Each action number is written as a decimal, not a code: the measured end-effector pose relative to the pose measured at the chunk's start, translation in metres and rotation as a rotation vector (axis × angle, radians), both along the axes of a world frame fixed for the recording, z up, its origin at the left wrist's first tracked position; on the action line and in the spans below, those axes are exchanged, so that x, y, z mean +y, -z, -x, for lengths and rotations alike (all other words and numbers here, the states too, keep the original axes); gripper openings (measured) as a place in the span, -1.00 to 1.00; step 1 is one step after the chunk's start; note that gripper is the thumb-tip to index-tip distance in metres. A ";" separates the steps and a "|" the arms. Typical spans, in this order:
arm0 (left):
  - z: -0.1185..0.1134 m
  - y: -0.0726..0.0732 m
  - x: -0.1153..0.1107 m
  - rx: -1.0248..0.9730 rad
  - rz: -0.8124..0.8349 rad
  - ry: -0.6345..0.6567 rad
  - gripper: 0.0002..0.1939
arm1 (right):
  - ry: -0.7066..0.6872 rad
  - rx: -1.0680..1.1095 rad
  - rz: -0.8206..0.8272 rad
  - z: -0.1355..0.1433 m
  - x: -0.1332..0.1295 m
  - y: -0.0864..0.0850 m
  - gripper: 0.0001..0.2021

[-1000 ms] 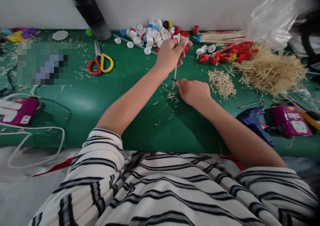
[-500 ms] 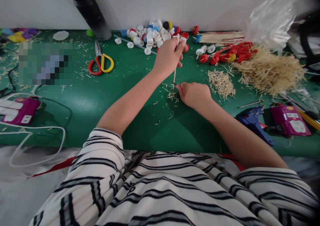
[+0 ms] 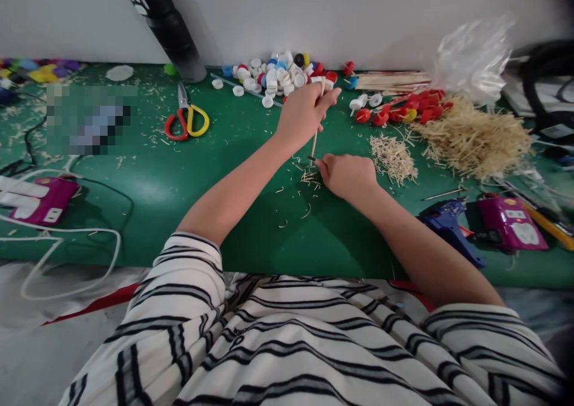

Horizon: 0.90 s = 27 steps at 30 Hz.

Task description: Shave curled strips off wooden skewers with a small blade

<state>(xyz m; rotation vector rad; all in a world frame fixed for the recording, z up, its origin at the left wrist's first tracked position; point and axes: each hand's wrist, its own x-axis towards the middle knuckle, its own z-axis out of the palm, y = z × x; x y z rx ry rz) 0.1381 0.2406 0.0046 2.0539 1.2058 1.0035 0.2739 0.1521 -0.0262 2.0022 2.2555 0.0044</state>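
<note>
My left hand (image 3: 301, 110) is closed around a thin wooden stick (image 3: 314, 145), which slants down toward the green table. At the stick's lower end, my right hand (image 3: 348, 174) pinches a small dark blade (image 3: 311, 158) that touches the wood; most of this tool is hidden in the fingers. Curled wood shavings (image 3: 309, 176) lie on the table below the stick's tip. Just beyond my left hand sits a heap of plastic bottle caps (image 3: 280, 74), mostly white. Right of my right hand is a small pile of short wood slivers (image 3: 393, 159).
Scissors (image 3: 186, 119) and a black bottle (image 3: 173, 32) stand to the left. On the right are red caps on sticks (image 3: 417, 106), a big shavings pile (image 3: 478, 137), a blue glue gun (image 3: 451, 223) and a purple power socket (image 3: 511, 222). White cables (image 3: 114, 256) loop at left.
The camera view has shifted slightly. Both hands keep their grips and nearly the same places; the index finger of my left hand looks more stretched out.
</note>
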 end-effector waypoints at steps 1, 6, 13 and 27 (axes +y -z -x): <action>0.000 -0.001 -0.001 0.005 -0.015 0.001 -0.38 | 0.004 0.015 -0.028 0.000 0.002 -0.001 -0.41; -0.001 -0.001 -0.004 -0.063 -0.044 0.021 -0.26 | 0.027 0.056 -0.118 0.000 0.010 -0.008 -0.39; 0.002 -0.001 -0.003 -0.048 0.042 -0.020 -0.27 | -0.004 0.042 -0.043 0.000 0.008 0.004 -0.41; 0.000 0.000 -0.005 -0.021 -0.020 -0.017 -0.16 | -0.051 -0.079 0.079 0.002 0.000 0.007 -0.42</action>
